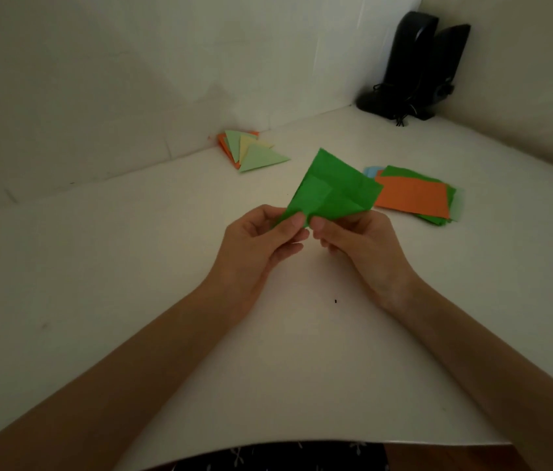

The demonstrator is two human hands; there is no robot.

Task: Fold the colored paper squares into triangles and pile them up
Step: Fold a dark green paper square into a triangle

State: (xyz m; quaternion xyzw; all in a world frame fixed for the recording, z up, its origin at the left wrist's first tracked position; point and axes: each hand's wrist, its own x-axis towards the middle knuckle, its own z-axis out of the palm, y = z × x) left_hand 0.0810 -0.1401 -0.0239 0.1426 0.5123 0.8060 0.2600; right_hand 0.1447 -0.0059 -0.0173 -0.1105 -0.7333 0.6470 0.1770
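A dark green paper square (331,188) is held up above the white table, partly doubled over. My left hand (261,243) pinches its near corner between thumb and fingers. Right beside it, my right hand (360,239) pinches the same corner area from the other side. A pile of folded triangles (251,151) in light green, yellow and orange lies at the back by the wall. To the right lies a stack of unfolded squares (414,197), orange on top, with green and light blue beneath.
The white table (132,283) ends at walls at the back and right. A black stand with cables (414,66) fills the far right corner. The table's near edge runs along the bottom of the view.
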